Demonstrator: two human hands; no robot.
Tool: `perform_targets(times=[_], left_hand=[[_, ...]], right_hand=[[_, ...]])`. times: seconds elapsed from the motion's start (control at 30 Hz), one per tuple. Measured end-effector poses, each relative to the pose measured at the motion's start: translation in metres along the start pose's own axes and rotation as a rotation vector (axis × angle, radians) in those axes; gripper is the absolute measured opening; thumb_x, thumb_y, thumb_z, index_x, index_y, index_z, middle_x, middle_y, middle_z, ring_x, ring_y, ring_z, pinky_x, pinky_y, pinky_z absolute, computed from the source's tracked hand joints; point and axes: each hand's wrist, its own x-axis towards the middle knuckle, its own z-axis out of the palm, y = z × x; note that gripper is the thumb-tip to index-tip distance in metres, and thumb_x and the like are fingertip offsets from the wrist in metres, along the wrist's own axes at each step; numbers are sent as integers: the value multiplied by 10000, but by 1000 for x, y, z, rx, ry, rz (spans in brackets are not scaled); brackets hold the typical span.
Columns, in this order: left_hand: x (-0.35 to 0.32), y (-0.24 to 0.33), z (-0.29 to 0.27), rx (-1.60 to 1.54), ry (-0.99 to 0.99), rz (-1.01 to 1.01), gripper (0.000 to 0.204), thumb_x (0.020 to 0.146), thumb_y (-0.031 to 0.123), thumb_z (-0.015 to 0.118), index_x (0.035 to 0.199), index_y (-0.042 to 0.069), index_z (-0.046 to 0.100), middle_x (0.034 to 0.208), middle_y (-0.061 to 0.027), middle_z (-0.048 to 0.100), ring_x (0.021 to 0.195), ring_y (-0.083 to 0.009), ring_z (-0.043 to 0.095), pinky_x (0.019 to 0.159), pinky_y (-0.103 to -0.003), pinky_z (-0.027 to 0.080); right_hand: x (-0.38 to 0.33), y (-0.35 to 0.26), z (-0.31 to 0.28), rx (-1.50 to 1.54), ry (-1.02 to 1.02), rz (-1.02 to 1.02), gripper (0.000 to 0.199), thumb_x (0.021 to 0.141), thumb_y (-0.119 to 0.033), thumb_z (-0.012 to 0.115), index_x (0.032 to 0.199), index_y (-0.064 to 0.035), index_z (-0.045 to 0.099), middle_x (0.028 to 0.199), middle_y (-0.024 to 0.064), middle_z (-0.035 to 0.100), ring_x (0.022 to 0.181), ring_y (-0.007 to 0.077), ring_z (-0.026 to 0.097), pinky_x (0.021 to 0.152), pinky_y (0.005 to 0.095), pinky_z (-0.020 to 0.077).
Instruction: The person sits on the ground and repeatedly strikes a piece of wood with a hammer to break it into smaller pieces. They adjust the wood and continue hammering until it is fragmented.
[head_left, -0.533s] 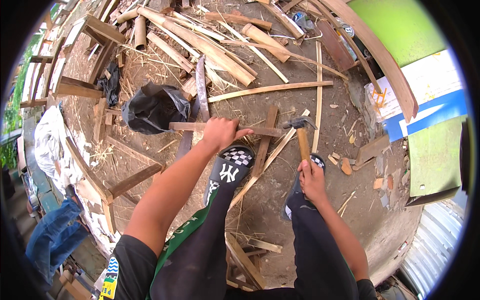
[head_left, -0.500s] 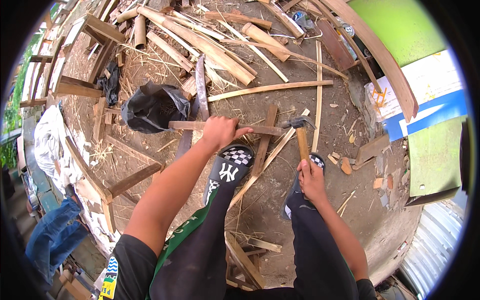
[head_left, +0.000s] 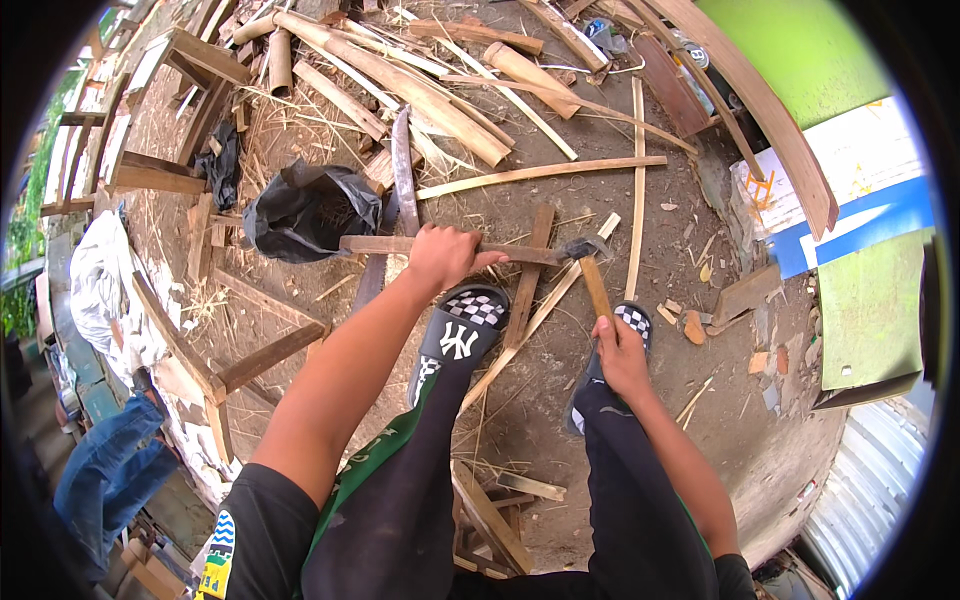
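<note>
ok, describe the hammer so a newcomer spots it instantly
On the brown dirt floor, find the right-hand checkered sandal. Partly covering it in view, the right hand grips the hammer, its light wooden handle slanting up-left to a dark metal head. That metal head sets it apart from the all-wood strips nearby.
</note>
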Motion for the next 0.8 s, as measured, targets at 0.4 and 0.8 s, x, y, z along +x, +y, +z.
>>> perform_targets(times=[0.4, 0.8], left_hand=[[-1, 2, 2, 12, 16, -5, 686, 921, 758, 483, 785, 113, 675, 629, -131, 677, 665, -338, 705, 706, -444, 526], [0, 7, -1, 31, -41, -60, 732, 906, 791, 470, 814, 118, 743, 679, -124, 711, 709, -323, 729, 731, -442, 551]], right_hand=[[-3, -32, 0, -394, 72, -221, 328, 1066, -294, 547, 932, 5, 560, 664, 221, 571, 633, 437, 600, 588, 475, 443], [-2, -32, -4, -522, 27, -130, 314, 1068, -324, 535, 996, -18, 542, 709, 255, 609, 676, 487, 615, 583, 524, 451]])
